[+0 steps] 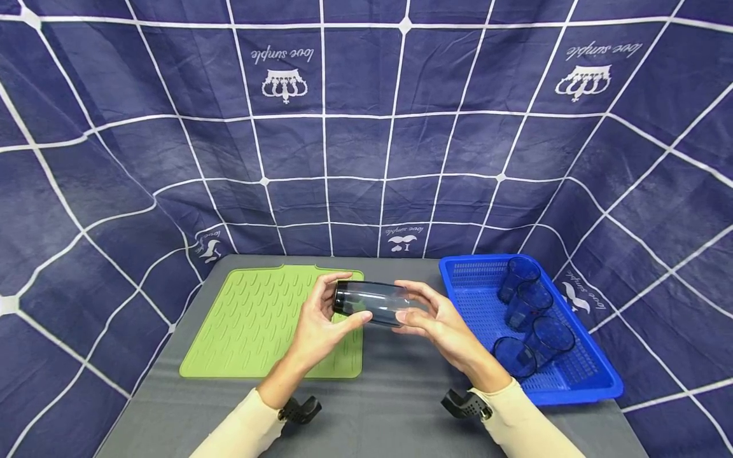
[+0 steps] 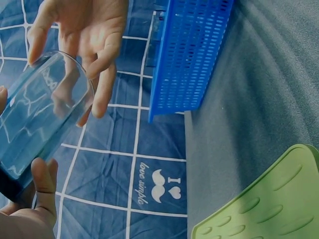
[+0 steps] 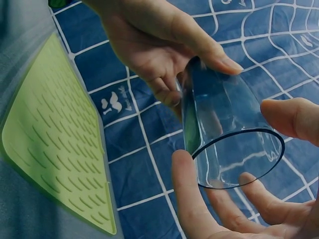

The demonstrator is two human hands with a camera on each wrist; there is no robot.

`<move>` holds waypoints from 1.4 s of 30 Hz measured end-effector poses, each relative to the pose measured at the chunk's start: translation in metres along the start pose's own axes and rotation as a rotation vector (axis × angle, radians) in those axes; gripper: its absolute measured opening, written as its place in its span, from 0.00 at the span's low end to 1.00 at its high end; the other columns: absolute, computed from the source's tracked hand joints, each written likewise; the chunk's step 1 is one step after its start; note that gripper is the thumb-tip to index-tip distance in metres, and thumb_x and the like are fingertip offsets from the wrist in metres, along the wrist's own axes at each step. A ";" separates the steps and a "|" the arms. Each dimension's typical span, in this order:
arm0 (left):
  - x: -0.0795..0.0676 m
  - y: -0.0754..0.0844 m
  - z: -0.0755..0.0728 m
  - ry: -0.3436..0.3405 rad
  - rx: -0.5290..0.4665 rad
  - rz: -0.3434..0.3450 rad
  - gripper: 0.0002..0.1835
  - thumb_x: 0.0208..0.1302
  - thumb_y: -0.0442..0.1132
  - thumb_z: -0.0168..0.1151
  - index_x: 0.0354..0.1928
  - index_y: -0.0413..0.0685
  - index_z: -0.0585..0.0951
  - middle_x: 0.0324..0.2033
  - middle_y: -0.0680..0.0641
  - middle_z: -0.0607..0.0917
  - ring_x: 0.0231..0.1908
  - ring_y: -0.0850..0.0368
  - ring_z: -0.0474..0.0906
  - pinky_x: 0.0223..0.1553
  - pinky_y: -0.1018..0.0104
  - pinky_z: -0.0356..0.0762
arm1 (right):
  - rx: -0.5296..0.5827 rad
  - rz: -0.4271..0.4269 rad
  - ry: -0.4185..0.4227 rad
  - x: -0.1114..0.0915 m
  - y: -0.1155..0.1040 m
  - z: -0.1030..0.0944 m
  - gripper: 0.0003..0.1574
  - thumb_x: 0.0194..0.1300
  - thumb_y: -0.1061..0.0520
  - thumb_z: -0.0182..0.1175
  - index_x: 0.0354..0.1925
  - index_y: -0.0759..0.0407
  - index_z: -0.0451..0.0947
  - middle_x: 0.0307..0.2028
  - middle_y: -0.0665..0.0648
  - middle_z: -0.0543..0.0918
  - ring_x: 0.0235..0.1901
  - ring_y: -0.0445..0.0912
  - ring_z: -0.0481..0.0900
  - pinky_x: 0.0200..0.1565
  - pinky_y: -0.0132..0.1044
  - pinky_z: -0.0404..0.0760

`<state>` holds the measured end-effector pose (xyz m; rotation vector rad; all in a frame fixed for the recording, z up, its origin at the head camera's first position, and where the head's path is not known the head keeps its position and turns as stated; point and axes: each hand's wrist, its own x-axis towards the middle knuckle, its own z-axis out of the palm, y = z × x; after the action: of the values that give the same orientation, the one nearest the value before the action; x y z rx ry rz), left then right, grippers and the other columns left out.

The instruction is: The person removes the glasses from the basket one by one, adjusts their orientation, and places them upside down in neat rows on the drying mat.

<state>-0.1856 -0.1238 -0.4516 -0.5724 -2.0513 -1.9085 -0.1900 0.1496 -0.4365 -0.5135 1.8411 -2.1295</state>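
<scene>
A clear bluish drinking glass [image 1: 375,303] lies sideways in the air between both hands, above the table. My left hand [image 1: 326,315] grips its dark, thick base end, thumb on the near side. Around the rim end are the fingers and thumb of my right hand [image 1: 435,321]. In the right wrist view the open rim of the glass [image 3: 239,159] faces the right hand's fingers, and the left hand [image 3: 159,45] holds the far end. The left wrist view has the right hand [image 2: 92,45] at the rim of the glass [image 2: 45,109].
A green ridged drying mat [image 1: 246,324] lies on the left of the grey table [image 1: 395,407]. On the right stands a blue perforated basket [image 1: 469,286] with several glasses [image 1: 529,305] along its right side. Dark blue checked cloth [image 1: 355,146] hangs behind and at both sides.
</scene>
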 end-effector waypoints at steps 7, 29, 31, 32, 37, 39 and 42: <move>0.001 0.004 -0.001 0.027 -0.021 0.024 0.43 0.62 0.25 0.86 0.77 0.42 0.76 0.60 0.34 0.94 0.52 0.62 0.92 0.56 0.72 0.91 | -0.016 -0.021 -0.024 -0.001 -0.001 0.002 0.44 0.80 0.65 0.68 0.88 0.62 0.66 0.77 0.65 0.75 0.59 0.47 0.93 0.63 0.56 0.95; -0.001 0.016 -0.004 0.024 -0.042 0.054 0.43 0.62 0.22 0.85 0.78 0.46 0.78 0.66 0.34 0.90 0.58 0.61 0.91 0.59 0.68 0.93 | -0.011 -0.033 -0.033 -0.005 -0.005 0.006 0.46 0.81 0.65 0.68 0.89 0.63 0.64 0.80 0.69 0.73 0.57 0.45 0.94 0.62 0.46 0.96; -0.001 0.017 -0.005 0.030 -0.043 0.059 0.43 0.62 0.22 0.85 0.78 0.45 0.78 0.65 0.34 0.90 0.58 0.61 0.91 0.59 0.68 0.93 | -0.013 -0.045 -0.033 -0.005 -0.005 0.006 0.46 0.81 0.65 0.68 0.89 0.64 0.64 0.81 0.72 0.71 0.59 0.45 0.93 0.63 0.46 0.95; -0.001 0.018 -0.006 0.033 -0.041 0.061 0.43 0.62 0.22 0.85 0.78 0.45 0.78 0.65 0.34 0.90 0.57 0.61 0.91 0.59 0.68 0.93 | -0.016 -0.051 -0.032 -0.006 -0.005 0.005 0.45 0.82 0.65 0.67 0.88 0.64 0.64 0.82 0.73 0.71 0.60 0.45 0.93 0.64 0.47 0.95; -0.001 0.020 -0.012 0.063 -0.032 0.064 0.44 0.61 0.21 0.85 0.78 0.45 0.79 0.60 0.38 0.91 0.56 0.61 0.91 0.57 0.69 0.93 | -0.035 -0.082 -0.023 -0.009 -0.006 0.001 0.42 0.84 0.65 0.66 0.88 0.63 0.65 0.83 0.76 0.71 0.66 0.46 0.92 0.69 0.50 0.93; -0.002 0.020 -0.016 0.076 -0.026 0.063 0.45 0.60 0.20 0.85 0.78 0.45 0.79 0.58 0.41 0.91 0.55 0.61 0.91 0.57 0.69 0.93 | -0.045 -0.089 -0.019 -0.010 -0.007 0.000 0.42 0.84 0.65 0.66 0.88 0.63 0.65 0.83 0.76 0.72 0.67 0.46 0.93 0.69 0.49 0.93; -0.002 0.019 -0.021 0.088 -0.019 0.059 0.45 0.59 0.19 0.85 0.79 0.45 0.79 0.57 0.45 0.91 0.55 0.61 0.91 0.57 0.69 0.93 | -0.062 -0.102 -0.013 -0.012 -0.008 -0.002 0.42 0.84 0.65 0.67 0.87 0.63 0.66 0.83 0.76 0.72 0.67 0.47 0.93 0.69 0.45 0.93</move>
<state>-0.1760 -0.1436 -0.4342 -0.5372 -1.9421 -1.8868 -0.1796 0.1575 -0.4301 -0.6473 1.9168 -2.1331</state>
